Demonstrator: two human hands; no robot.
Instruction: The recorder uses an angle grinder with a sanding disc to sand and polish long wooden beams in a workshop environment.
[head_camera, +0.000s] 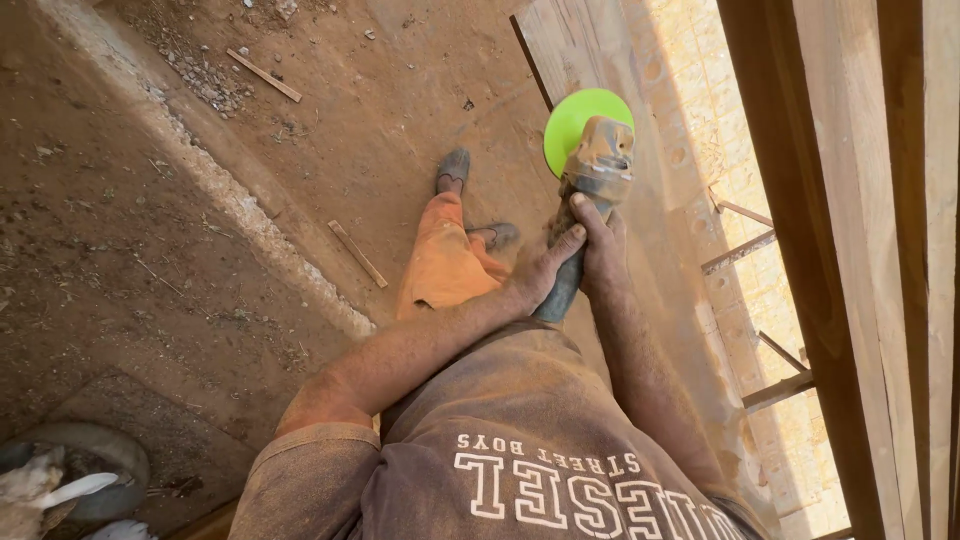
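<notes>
While gripped, grinder (592, 190) disc-forward, lengthwise away

Bare dirt floor (150, 220), reddish-brown, dusty. Pale gravel strip (230, 190) runs diagonally across it. Loose wood offcuts (357, 253) lie scattered on dirt. Tall timber planks (860, 250) stand at right. Strong sunlight falls on pale board (700, 80) beside them. Grey round basin (95, 455) at lower left.

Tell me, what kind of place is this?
Probably an outdoor woodworking yard: both hands grip a dusty sander with a green disc on a long timber board, above a packed dirt floor.
</notes>
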